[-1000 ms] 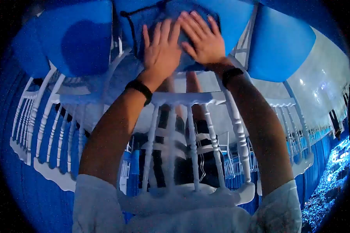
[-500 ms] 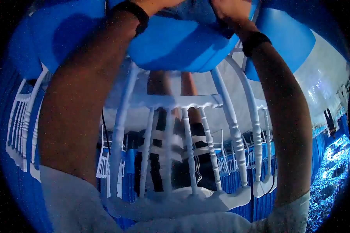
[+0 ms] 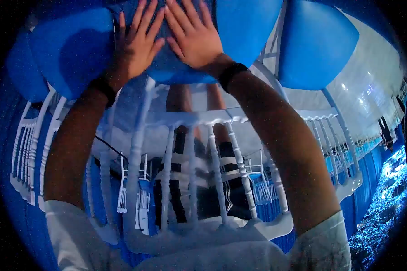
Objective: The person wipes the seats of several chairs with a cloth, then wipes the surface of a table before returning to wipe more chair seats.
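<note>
My left hand [image 3: 138, 52] lies flat with its fingers spread on a dark blue, cloth-like patch [image 3: 165, 67] over a chair's blue seat [image 3: 244, 27]. Beside it my right hand [image 3: 199, 43] rests palm down, fingers apart, thumb close to the left one. Neither hand holds anything. The white chair [image 3: 194, 118] has turned spindles in its back, which stands between my arms and nearest my body. Each wrist wears a black band. Whether the dark patch is all cloth or partly shadow is hard to tell.
Other white chairs with blue seats stand close by, one at left [image 3: 77, 54] and one at right [image 3: 319, 45]. My legs [image 3: 178, 98] show through the chair back. More white chairs [image 3: 262, 189] appear farther off, and a glittering blue surface [image 3: 384, 194] lies at right.
Both hands were near the top edge, wider apart, with fingers bent around dark material. They have come down and together and now lie flat. The view has shifted slightly.
</note>
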{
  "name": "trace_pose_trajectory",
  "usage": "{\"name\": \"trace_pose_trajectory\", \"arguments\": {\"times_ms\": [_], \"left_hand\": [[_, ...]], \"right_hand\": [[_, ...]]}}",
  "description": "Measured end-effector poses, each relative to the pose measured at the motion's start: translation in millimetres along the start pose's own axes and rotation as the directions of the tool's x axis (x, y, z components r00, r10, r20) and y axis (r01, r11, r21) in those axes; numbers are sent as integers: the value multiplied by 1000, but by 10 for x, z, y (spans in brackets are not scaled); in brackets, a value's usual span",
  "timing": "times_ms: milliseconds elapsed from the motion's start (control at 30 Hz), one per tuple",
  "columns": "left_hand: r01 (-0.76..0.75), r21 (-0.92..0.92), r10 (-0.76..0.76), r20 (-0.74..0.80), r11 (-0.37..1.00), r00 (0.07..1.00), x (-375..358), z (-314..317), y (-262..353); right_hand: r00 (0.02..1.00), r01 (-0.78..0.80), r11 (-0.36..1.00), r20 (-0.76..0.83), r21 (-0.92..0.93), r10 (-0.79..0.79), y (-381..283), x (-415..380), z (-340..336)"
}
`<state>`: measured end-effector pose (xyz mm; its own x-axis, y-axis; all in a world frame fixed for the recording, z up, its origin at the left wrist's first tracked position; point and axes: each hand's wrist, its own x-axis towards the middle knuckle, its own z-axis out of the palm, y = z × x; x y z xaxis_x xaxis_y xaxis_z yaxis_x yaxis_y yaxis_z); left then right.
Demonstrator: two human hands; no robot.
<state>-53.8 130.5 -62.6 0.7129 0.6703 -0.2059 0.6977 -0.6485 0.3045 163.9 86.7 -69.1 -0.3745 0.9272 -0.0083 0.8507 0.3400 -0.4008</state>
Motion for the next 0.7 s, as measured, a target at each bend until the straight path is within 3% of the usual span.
{"name": "trace_pose_trajectory", "arguments": {"times_ms": [100, 200, 233, 267, 333, 433, 500, 633, 700], "left_hand": [[-80, 5, 77, 236, 997, 969, -218, -11, 129], [-166, -44, 171, 339, 985, 925, -385, 54, 367], [-183, -75, 198, 378, 980, 904, -386, 39, 481], [-197, -106, 224, 417, 975, 881, -362, 39, 584], [-218, -132, 253, 388, 967, 886, -290, 115, 751], [-193, -145, 233, 349, 970, 908, -65, 141, 976], [-184, -144, 214, 233, 972, 949, 131, 196, 1003], [-126, -188, 143, 81, 974, 986, 530, 257, 1027], [-130, -158, 124, -46, 979, 991, 791, 182, 1036]], "right_hand": [[961, 244, 960, 98, 139, -258, 193, -268, 61], [895, 380, 919, 207, 106, -395, 390, -602, -5], [865, 450, 893, 254, -9, -433, 458, -695, -73], [858, 441, 897, 281, 22, -429, 539, -781, -144], [842, 420, 903, 334, 88, -424, 703, -926, -266], [887, 358, 933, 302, 26, -349, 1000, -1006, -376], [919, 262, 964, 292, 49, -264, 1181, -993, -382], [960, 243, 970, 144, -11, -239, 1427, -745, -468], [981, 102, 995, 170, -22, -97, 1420, -557, -652]]}}
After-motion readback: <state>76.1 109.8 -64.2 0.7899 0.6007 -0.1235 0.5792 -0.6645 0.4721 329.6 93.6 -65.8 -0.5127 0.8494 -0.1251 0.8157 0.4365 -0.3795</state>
